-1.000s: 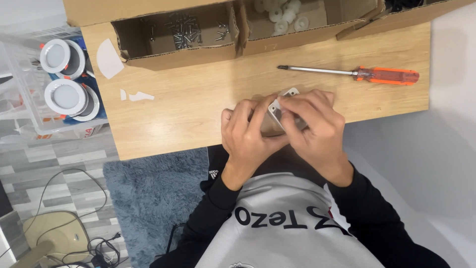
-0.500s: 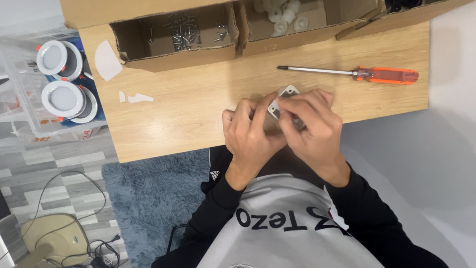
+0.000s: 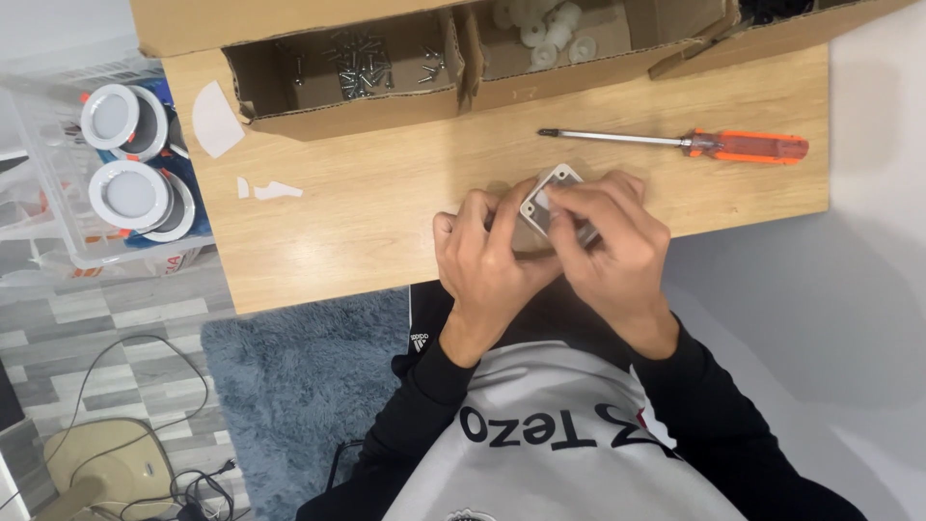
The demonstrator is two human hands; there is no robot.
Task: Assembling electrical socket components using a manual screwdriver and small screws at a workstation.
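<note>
Both hands sit at the near edge of the tabletop (image 3: 386, 207), abt the middle. The left hand (image 3: 487, 256) and right hand (image 3: 608, 246) are pressed close together, pinching a small grey square box (image 3: 550, 198) between them. The left hand's fingers curl under and round its left side. The right hand's fingers lie over the top and right side, so most of the box is hidden. Only its top corner w/ a little hole shows.

A screwdriver (image 3: 675, 143) w/ an orange handle lies flat on the tabletop just past the hands, toward the right edge, tip pointing left. It is near the hands but not touching.

At the far edge sit open cardboard boxes. The left cardboard box (image 3: 338, 111) has a pile of screws (image 3: 362, 68) in it. The next cardboard box (image 3: 579, 72) has small white round parts (image 3: 545, 34). A few white paper scraps (image 3: 265, 188) lie near the left edge.

Off the left edge a clear bin (image 3: 58, 222) holds round white lights (image 3: 125, 188). A blue rug (image 3: 299, 386) is on the floor below.
</note>
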